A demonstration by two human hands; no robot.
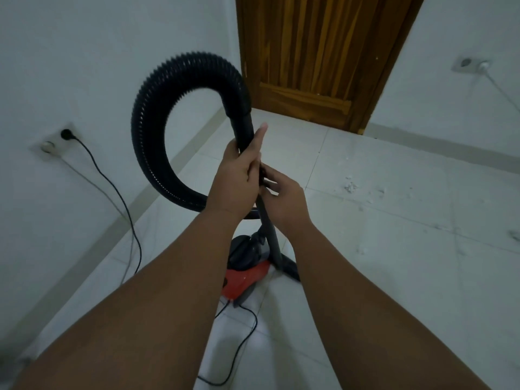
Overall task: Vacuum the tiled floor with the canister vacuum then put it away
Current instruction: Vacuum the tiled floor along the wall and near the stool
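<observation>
A red and black canister vacuum [247, 273] stands on the white tiled floor [394, 220], partly hidden by my forearms. Its black ribbed hose [157, 88] loops up and over to a rigid black handle tube [244, 128]. My left hand [236, 175] grips that handle tube, thumb stretched along it. Just below, my right hand [284, 198] grips the black wand [270, 235] at the joint. The wand runs down to the floor nozzle [289, 266] beside the canister.
White debris [351, 187] lies scattered on the tiles at right. The vacuum's black cord [123, 209] runs from a wall socket [66, 134] on the left. A closed wooden door [318, 52] stands ahead. Another socket [472, 63] with a white cable is on the right wall.
</observation>
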